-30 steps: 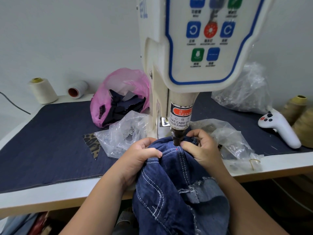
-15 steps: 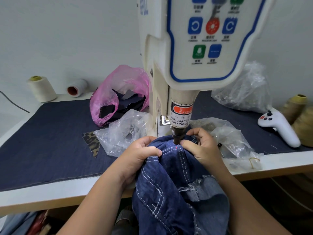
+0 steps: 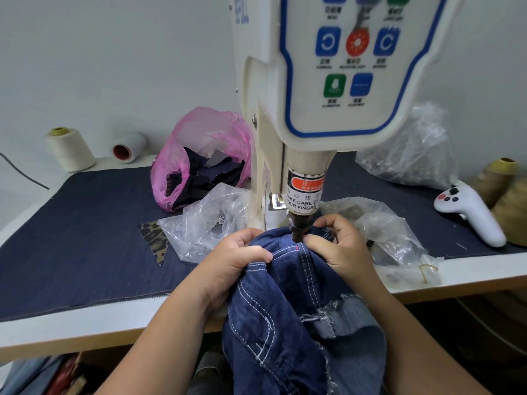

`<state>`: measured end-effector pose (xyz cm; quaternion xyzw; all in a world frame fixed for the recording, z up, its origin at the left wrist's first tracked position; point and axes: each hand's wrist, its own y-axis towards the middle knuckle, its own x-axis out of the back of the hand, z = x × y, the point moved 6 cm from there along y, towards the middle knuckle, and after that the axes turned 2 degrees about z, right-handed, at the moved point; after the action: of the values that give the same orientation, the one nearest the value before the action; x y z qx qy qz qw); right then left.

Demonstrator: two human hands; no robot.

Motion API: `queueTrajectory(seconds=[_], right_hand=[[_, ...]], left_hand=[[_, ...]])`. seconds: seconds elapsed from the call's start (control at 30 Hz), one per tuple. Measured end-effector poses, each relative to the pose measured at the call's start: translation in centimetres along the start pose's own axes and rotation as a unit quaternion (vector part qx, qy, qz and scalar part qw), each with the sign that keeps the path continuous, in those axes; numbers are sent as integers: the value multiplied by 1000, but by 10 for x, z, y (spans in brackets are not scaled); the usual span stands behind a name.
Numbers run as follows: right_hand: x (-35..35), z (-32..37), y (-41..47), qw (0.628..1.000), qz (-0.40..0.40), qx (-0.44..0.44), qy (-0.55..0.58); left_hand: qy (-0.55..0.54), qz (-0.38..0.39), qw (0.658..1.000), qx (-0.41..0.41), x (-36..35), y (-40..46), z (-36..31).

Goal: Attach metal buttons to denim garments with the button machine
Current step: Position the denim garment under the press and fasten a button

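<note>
The button machine (image 3: pixel 328 81) carries a warning label (image 3: pixel 304 193) reading "WARN…" and "TAKE CARE OF YOUR FINGER".

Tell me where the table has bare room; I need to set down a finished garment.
The dark denim mat lies bare left of the pink bag and leopard scrap. Around the machine, clear bags crowd both sides; the white controller takes the right end.

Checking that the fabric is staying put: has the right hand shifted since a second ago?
No. The right hand still pinches the denim beside the machine's punch.
</note>
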<state>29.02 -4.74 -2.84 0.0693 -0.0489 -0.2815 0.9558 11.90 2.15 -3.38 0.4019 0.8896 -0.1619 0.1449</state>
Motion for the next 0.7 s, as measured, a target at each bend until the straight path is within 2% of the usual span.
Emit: queueTrajectory(seconds=[0.7], right_hand=[[-1,-1,1,1000,2,2,15]], left_hand=[[6,-1,1000,-2,2,2,1]])
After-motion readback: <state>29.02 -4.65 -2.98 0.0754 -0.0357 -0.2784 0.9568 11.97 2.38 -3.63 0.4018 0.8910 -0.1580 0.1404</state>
